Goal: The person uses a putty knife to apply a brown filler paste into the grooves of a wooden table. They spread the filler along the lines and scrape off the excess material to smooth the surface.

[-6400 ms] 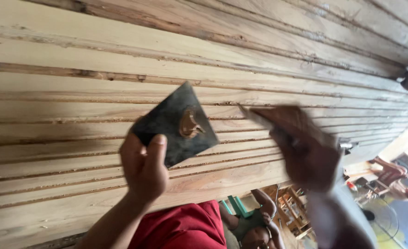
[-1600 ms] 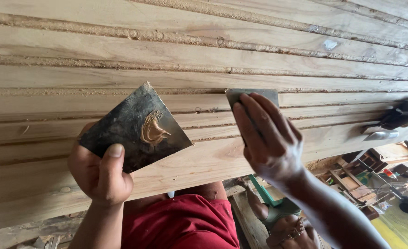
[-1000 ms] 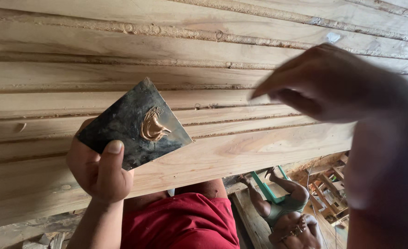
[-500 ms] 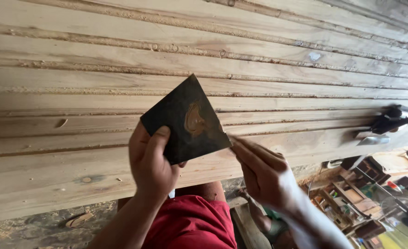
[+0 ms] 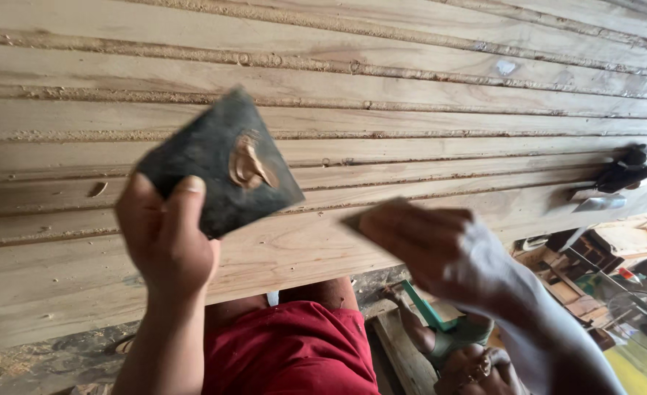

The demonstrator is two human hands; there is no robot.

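My left hand (image 5: 164,241) grips a dark square plate (image 5: 217,164) by its lower corner, with a dab of tan filler paste (image 5: 249,164) on its face. The plate is held tilted in front of the pale wooden planks (image 5: 382,80), which lie edge to edge with rough seams between them. My right hand (image 5: 440,252) is blurred with motion just right of the plate, near the lowest plank. A small flat scraper blade (image 5: 356,218) pokes out from its fingers.
A dark clamp (image 5: 627,170) sits on the planks at the right edge. Below the planks are my red shorts (image 5: 294,351), a foot in a green sandal (image 5: 448,333), and shelves and a fan (image 5: 641,322) at the lower right.
My left hand has shifted the plate left and slightly up. My right hand has swung out to the right of the plate and is blurred.
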